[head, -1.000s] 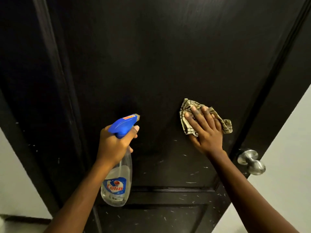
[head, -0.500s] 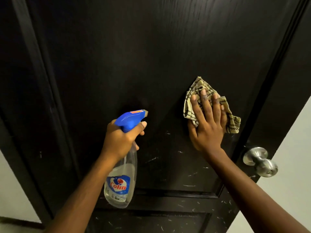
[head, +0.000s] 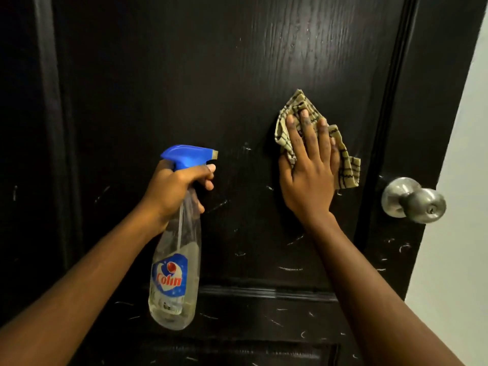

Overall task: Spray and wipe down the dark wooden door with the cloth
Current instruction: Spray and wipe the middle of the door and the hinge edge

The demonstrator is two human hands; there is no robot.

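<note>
Your right hand (head: pixel 309 178), flat on the cloth (head: pixel 299 102) against the door (head: pixel 211 75), has turned more upright. Left of it, your left hand (head: pixel 174 187) still grips the bottle (head: pixel 174 265).

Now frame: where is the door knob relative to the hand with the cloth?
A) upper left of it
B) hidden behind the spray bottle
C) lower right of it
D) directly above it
C: the round metal door knob sits near the door's edge, below and to the right of the right hand, which presses the checked cloth flat against the panel.
</note>
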